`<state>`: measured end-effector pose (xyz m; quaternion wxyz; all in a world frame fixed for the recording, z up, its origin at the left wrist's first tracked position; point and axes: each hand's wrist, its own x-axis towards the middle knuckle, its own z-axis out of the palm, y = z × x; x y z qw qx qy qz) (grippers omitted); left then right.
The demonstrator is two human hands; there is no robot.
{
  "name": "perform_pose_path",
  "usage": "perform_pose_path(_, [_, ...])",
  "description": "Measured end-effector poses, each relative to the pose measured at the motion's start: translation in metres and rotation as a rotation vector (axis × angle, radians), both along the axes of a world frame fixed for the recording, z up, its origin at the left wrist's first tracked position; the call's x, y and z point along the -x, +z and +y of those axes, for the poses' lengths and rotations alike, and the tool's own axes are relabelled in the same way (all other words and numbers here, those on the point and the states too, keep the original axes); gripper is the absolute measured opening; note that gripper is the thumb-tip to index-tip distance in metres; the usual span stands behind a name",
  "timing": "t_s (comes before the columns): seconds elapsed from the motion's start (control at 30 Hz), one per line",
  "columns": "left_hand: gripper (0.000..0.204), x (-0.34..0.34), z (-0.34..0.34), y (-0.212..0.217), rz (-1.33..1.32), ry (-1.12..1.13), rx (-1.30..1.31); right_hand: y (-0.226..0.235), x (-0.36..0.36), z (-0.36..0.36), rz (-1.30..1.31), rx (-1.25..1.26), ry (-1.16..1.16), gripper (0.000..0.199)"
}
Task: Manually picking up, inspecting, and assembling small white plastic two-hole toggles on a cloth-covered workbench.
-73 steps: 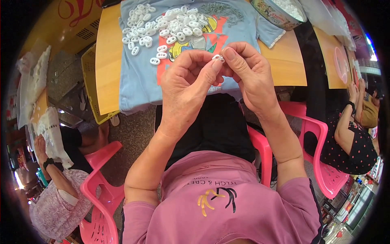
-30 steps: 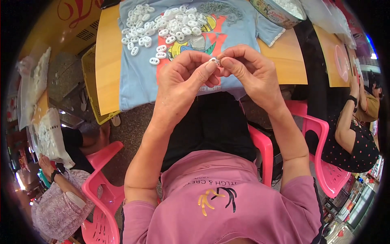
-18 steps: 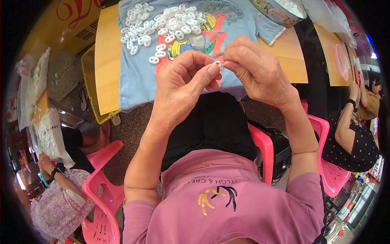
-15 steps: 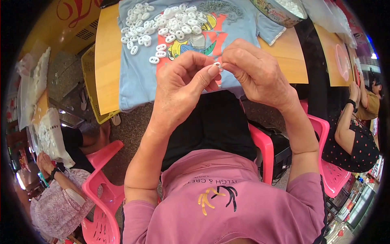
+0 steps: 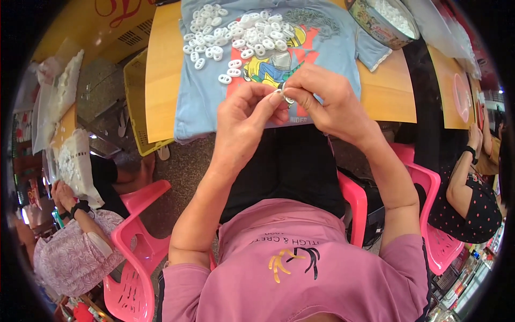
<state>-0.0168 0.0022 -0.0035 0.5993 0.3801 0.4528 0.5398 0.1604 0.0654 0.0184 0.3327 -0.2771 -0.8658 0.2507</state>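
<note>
My left hand [image 5: 242, 121] pinches a small white oval plastic piece [image 5: 289, 99] between thumb and fingers, above the near edge of the table. The fingertips of my right hand [image 5: 333, 102] are pressed together on the same piece; anything smaller between them is hidden. Beyond my hands, many similar white oval pieces with two holes [image 5: 259, 37] lie heaped on a light blue printed T-shirt [image 5: 201, 107]. Several of them sit apart, nearer my left hand. A pile of small thin grey pieces [image 5: 321, 22] is at the far right of the shirt.
The shirt is spread over a wooden table [image 5: 161, 80]. A round printed tin [image 5: 383, 24] of white pieces stands at the far right. A yellow crate [image 5: 137, 112] is beside the table's left side. Pink chairs [image 5: 137, 241] and people working flank me on both sides.
The view has shifted, so the table and shirt appear farther right and slightly lower. My hands stay together at the white piece, with the right fingertips moved closer to the left thumb.
</note>
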Motion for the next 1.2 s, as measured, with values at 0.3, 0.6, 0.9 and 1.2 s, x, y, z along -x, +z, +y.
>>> perform_pose_path(0.3, [0.019, 0.041, -0.027, 0.002, -0.024, 0.143, 0.027, -0.016, 0.058, 0.036, -0.142, -0.129, -0.055, 0.019])
perform_pose_path(0.6, [0.02, 0.048, -0.028, 0.003, -0.054, 0.16, 0.023, -0.026, 0.073, 0.042, -0.164, -0.505, 0.046, 0.019])
perform_pose_path(0.9, [0.018, 0.03, -0.016, 0.015, -0.105, 0.111, -0.019, -0.004, 0.034, 0.007, 0.374, 0.667, -0.022, 0.022])
perform_pose_path(1.2, [0.016, 0.001, -0.006, 0.026, -0.14, 0.021, -0.078, 0.001, 0.011, -0.015, 0.619, 0.817, -0.022, 0.025])
